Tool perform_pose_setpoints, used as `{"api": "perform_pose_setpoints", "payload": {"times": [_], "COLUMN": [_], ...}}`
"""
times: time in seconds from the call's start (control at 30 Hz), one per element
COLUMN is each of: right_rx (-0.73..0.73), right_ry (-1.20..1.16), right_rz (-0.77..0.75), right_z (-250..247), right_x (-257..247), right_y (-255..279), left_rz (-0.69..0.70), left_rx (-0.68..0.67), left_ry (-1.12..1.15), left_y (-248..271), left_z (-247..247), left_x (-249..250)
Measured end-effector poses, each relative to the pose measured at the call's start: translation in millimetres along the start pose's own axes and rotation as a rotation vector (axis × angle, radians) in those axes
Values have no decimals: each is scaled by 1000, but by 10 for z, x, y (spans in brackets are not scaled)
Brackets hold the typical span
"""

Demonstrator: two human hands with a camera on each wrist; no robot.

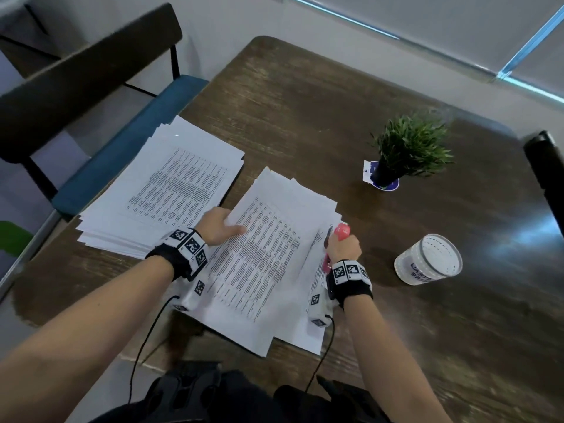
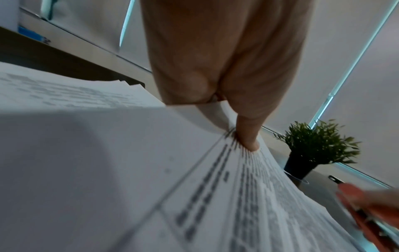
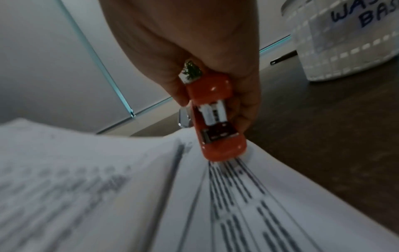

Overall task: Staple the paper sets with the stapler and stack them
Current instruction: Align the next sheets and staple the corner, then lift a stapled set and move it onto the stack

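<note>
On the dark wood table (image 1: 305, 96) in front of you lie two heaps of printed sheets. Your left hand (image 1: 217, 225) pinches the left edge of the near paper set (image 1: 259, 254): the thumb lies on top of the printed page, and the other fingers are tucked under the edge. The left wrist view shows that thumb (image 2: 248, 134) pressing down on the top sheet, which curves up under it. Your right hand (image 1: 343, 247) is wrapped around the stapler (image 1: 338, 235), a red-pink one, and holds it at the right edge of the same set. From the right wrist view, the stapler (image 3: 215, 119) points nose-down, its mouth parted so the metal staple track shows, and its tip is just over the corner of the paper (image 3: 194, 196); whether it touches the sheet is hard to tell through the blur. More loose sheets fan out under and to the right of the set you hold.

To your left, a thicker stack (image 1: 161, 190) of printed pages sits near the table's left edge, apart from the near set. Beyond the paper stands a small potted plant (image 1: 409, 148) on a blue-and-white coaster. Right of your right hand stands a white basket (image 1: 427, 261) with handwritten lettering. A chair (image 1: 91, 87) with a blue seat is pushed up at the left side of the table.
</note>
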State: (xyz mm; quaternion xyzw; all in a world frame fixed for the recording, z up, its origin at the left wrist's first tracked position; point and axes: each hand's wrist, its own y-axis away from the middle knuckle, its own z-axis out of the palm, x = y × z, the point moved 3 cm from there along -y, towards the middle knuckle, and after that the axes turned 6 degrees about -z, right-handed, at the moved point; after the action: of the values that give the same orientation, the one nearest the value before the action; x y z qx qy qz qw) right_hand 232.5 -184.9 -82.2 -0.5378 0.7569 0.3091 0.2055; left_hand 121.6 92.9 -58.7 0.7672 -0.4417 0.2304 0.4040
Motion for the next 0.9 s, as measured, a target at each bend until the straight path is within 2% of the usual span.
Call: {"api": "perform_pose_setpoints", "payload": {"times": [0.1,0.17,0.23,0.27,0.33,0.43,0.5,0.6,0.67,0.77,0.8,0.9], "right_rx": [-68,-8,60,52,-97,-402,-486,-419,-320,-175,-153,-172], "right_ry": [184,251,167,47,-198,-453,-477,-506,-550,-593,-602,-572], "right_rz": [-76,-106,-211,-264,-248,-54,-55,-162,-171,-137,-124,-194], "right_z": [68,51,-10,19,127,405,496,556,572,645,671,718], "right_x": [-10,-81,-239,-303,-415,-451,-499,-540,-549,-572,-599,-751], "right_y": [57,100,181,201,262,374,511,569,544,442,425,395], "left_rz": [22,44,42,40,51,54,51,30,-7,-108,-128,-135], "left_rx": [66,78,93,105,152,237,300,327,235,2,-37,-19], "left_ry": [83,147,230,264,328,396,437,452,399,243,172,174], "left_y": [-32,-29,-51,-51,-66,-101,-127,-176,-152,-101,-82,-44], "left_z": [-110,-172,-238,-274,-346,-462,-550,-615,-584,-479,-454,-467], "left_x": [45,112,148,172,205,217,193,69,-11,-238,-341,-557]}}
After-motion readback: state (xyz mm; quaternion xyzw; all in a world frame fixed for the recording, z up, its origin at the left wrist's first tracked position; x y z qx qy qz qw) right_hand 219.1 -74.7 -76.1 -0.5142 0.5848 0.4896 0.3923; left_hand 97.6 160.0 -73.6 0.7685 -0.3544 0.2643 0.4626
